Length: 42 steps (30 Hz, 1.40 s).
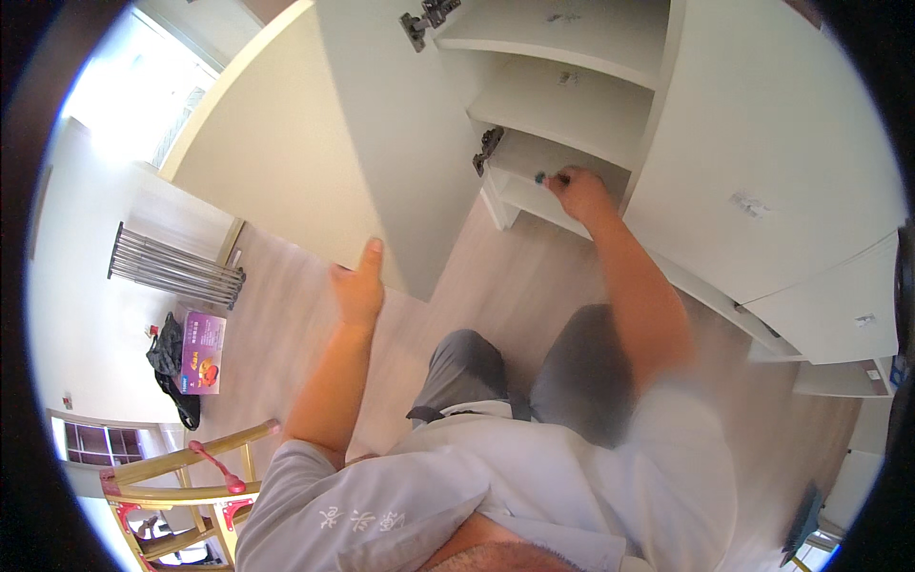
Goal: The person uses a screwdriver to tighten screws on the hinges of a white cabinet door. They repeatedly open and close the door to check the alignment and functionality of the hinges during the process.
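Observation:
A pale cabinet door (276,124) stands swung out to the left on dark metal hinges (488,151). My left hand (360,284) grips its lower edge, thumb on the face toward me and fingers behind. My right hand (579,194) reaches to the lowest shelf (522,154) of the white cabinet. Its fingers are closed at the shelf's front; a small dark and teal bit shows at their tips, too small to name. Two more shelves (562,91) lie above, with small clear packets on them.
Closed cabinet fronts (762,172) run along the right. At left, a metal rack (176,267) leans by the wall, near a purple box (203,353) and a black bag (170,357). A yellow ladder (181,467) stands at lower left. Wood-look floor (276,276) lies below.

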{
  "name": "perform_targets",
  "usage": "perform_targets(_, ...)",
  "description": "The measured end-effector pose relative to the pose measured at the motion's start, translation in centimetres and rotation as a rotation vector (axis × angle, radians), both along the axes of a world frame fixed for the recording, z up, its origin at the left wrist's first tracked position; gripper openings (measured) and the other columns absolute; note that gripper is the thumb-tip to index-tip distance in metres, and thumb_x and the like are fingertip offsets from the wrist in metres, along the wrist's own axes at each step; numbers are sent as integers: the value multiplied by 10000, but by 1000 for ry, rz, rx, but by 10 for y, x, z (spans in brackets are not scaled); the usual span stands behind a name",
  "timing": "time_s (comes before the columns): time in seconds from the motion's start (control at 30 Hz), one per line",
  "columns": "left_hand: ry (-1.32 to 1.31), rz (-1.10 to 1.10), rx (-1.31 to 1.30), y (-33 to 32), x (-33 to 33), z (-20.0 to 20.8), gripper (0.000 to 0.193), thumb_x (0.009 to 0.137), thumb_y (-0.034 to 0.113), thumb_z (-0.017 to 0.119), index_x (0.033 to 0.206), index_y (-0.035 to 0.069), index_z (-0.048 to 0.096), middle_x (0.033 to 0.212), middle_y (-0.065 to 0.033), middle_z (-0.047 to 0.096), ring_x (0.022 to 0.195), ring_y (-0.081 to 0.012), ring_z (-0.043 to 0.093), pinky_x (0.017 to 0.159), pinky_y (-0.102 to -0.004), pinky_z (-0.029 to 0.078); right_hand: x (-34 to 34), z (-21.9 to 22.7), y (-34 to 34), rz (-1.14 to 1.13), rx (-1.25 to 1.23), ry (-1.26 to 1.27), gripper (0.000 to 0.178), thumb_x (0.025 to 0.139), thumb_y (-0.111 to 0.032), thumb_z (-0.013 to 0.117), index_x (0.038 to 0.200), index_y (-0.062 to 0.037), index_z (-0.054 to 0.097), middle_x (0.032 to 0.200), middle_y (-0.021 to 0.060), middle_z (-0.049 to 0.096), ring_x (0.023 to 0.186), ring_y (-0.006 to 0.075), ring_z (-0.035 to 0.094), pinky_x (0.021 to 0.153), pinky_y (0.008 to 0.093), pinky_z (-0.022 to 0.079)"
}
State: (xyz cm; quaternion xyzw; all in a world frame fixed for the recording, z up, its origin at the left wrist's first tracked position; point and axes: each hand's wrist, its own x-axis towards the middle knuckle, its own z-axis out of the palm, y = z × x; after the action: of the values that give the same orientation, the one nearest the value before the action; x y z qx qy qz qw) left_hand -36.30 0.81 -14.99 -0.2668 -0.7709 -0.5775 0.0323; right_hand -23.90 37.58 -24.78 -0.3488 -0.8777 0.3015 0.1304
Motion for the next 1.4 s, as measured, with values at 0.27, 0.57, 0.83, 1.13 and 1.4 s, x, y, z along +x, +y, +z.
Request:
perform_targets(0.27, 271, -729, -173, 65, 86, -19, 924, 915, 254, 738, 1607, -39, 201, 1666, -315, 157, 1535, -412, 271, 1169, -458, 388, 192, 117, -114, 427, 118, -374, 306, 885, -385, 729, 987, -100, 775, 943, 158, 743, 927, 384, 697, 820, 501, 548)
perform_targets(0.57, 242, -785, -290, 195, 114, -1, 931, 936, 233, 711, 1661, 116, 138, 1709, -260, -45, 1547, -436, 227, 1185, -446, 380, 296, 111, -149, 323, 101, -241, 316, 875, -387, 749, 1020, -107, 765, 1019, 125, 732, 967, 365, 683, 831, 478, 529)
perform_targets(0.83, 346, -735, -367, 229, 102, -13, 848, 942, 217, 664, 1645, 100, 204, 1710, -249, -58, 1538, -420, 258, 1159, -448, 416, 315, 112, -155, 266, 19, -301, 309, 883, -383, 752, 1059, -130, 774, 1021, 139, 736, 959, 366, 686, 820, 470, 530)
perform_targets(1.13, 240, -726, -548, 178, 22, -113, 773, 928, 249, 670, 1597, 67, 326, 1683, -203, 236, 1486, -392, 380, 1186, -446, 381, 284, 120, -140, 200, -115, -392, 341, 866, -348, 781, 1112, -111, 772, 1097, 140, 734, 1017, 307, 683, 871, 425, 533)
perform_targets(1.4, -439, -315, -1448, -186, -59, -410, 614, 954, 359, 629, 1498, 104, 498, 1409, -196, 601, 1331, -396, 538, 1120, -481, 427, 285, 103, -128, 153, -156, -415, 343, 857, -369, 807, 1074, -104, 783, 945, 147, 751, 858, 300, 699, 774, 404, 528)
